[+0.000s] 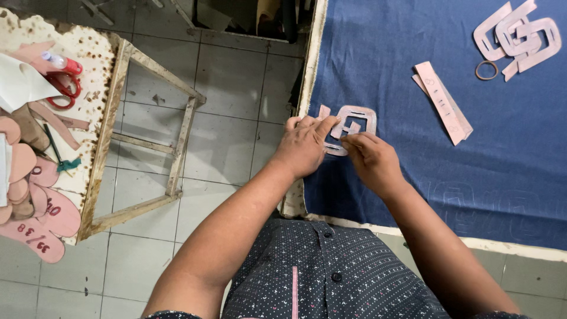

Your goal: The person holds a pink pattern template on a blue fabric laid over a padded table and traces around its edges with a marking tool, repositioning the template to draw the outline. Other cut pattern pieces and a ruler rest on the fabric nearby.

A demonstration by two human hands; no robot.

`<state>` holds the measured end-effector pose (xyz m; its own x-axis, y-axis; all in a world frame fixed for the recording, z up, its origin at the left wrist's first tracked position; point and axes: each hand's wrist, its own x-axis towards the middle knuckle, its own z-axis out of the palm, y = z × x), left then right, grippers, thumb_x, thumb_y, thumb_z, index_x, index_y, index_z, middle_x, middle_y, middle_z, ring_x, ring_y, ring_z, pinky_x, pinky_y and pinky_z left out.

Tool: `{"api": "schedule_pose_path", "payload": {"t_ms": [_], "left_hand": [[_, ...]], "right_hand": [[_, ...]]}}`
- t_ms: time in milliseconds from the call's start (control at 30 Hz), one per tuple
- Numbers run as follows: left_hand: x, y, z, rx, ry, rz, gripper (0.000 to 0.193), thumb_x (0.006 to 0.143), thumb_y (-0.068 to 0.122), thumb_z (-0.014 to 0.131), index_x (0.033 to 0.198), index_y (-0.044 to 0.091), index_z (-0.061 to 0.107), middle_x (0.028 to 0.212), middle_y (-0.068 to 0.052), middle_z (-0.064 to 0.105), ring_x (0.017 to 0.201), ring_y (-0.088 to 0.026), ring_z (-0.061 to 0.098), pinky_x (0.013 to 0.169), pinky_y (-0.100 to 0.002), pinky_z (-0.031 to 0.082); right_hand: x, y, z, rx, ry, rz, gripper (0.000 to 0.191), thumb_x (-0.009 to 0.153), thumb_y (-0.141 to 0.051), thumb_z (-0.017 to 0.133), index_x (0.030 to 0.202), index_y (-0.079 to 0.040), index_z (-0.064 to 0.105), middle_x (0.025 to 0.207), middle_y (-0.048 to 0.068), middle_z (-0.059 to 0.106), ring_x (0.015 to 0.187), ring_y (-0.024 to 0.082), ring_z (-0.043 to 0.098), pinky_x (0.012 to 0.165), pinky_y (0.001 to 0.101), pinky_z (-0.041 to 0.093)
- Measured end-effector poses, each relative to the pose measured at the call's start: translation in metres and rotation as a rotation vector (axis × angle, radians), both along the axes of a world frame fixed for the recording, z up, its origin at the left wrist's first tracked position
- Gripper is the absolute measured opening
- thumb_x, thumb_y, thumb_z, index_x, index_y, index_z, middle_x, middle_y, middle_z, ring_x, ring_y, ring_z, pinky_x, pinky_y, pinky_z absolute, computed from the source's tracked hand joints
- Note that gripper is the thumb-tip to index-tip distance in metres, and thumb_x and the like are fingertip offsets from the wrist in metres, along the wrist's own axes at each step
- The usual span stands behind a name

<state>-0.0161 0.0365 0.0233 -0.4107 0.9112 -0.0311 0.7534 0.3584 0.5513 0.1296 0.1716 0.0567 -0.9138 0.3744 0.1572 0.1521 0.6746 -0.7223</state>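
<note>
**Two hands on a pink cut-out at the edge of the blue bench**

Closest in, a dark dotted shirt (319, 277) with a thin pink stripe and small buttons. Two bare arms reaching up from it toward the bench (413, 189), covered in blue cloth with a pale edge.

Left hand (304, 145) lying flat near the bench's left edge, fingers mostly straight, pointer finger pressing down on the pink cut-out (351, 125). Not wrapped around anything, only touching.

Right hand (373, 160) just beside it, fingers curled in, fingertips (353, 139) pinching a small bit of the same pink cut-out. Almost closed on that little piece.

Pink cut-out lying flat on the blue cloth, right above both hands, close to the bench's left edge. Square frame shape with holes in it, partly hidden under the fingers.

Off to the left, past grey floor tiles (224, 130), a worn wooden stand (112, 112) with a spotted top. Pink shoe-sole shapes (41, 218) piled at its near end. Red scissors (62, 88) and a small red-capped bottle (59, 61) farther up on it.

Farther out on the blue cloth, well apart from the hands, a long pink strip (443, 103) lying slanted. Beyond that, near the far right corner, a heap of pink frame pieces (520, 35) with a small brown ring (486, 70) just beside it.
</note>
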Motion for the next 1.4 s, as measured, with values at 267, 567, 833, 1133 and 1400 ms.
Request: {"api": "schedule_pose_path", "payload": {"t_ms": [267, 567, 833, 1133, 1400], "left_hand": [[0.001, 0.000, 0.000, 0.002, -0.028, 0.021, 0.047, 0.092, 0.011, 0.055, 0.138, 0.021, 0.048, 0.123, -0.003, 0.070, 0.125, -0.023, 0.058, 0.110, -0.050, 0.029], [0.003, 0.002, -0.002, -0.006, 0.010, 0.025, 0.049, 0.094, 0.009, 0.050, 0.141, 0.021, 0.048, 0.127, -0.004, 0.069, 0.125, -0.023, 0.057, 0.109, -0.049, 0.029], [0.004, 0.004, 0.008, -0.063, 0.045, 0.005, 0.056, 0.092, 0.012, 0.051, 0.146, 0.023, 0.047, 0.140, 0.002, 0.061, 0.126, -0.021, 0.054, 0.108, -0.051, 0.030], [0.013, 0.023, 0.012, -0.172, 0.253, -0.064, 0.046, 0.092, 0.014, 0.056, 0.138, 0.021, 0.058, 0.154, 0.004, 0.046, 0.131, -0.025, 0.051, 0.105, -0.052, 0.036], [0.014, 0.031, 0.015, -0.200, 0.305, -0.119, 0.042, 0.086, 0.016, 0.063, 0.128, 0.017, 0.062, 0.157, -0.002, 0.044, 0.134, -0.032, 0.048, 0.099, -0.053, 0.040]], "right_hand": [[0.002, -0.001, -0.003, 0.014, 0.012, 0.015, 0.008, 0.098, -0.010, 0.070, 0.103, -0.003, 0.069, 0.096, 0.012, 0.072, 0.084, 0.030, 0.073, 0.073, 0.0358, 0.057], [0.014, -0.009, 0.003, 0.137, -0.032, -0.023, 0.008, 0.096, -0.011, 0.071, 0.099, -0.004, 0.070, 0.090, 0.013, 0.071, 0.079, 0.031, 0.071, 0.068, 0.0392, 0.056], [0.003, -0.016, -0.001, 0.078, -0.019, 0.037, 0.008, 0.095, -0.011, 0.072, 0.102, -0.005, 0.072, 0.090, 0.013, 0.070, 0.079, 0.033, 0.070, 0.069, 0.0407, 0.056], [0.002, 0.021, -0.008, -0.045, -0.004, -0.266, 0.014, 0.102, -0.016, 0.069, 0.107, -0.002, 0.072, 0.094, 0.013, 0.075, 0.083, 0.024, 0.075, 0.075, 0.0342, 0.058], [-0.010, 0.048, -0.012, 0.163, 0.003, -0.288, 0.012, 0.104, -0.013, 0.070, 0.106, -0.002, 0.074, 0.096, 0.015, 0.074, 0.087, 0.031, 0.073, 0.077, 0.0373, 0.056]]}}
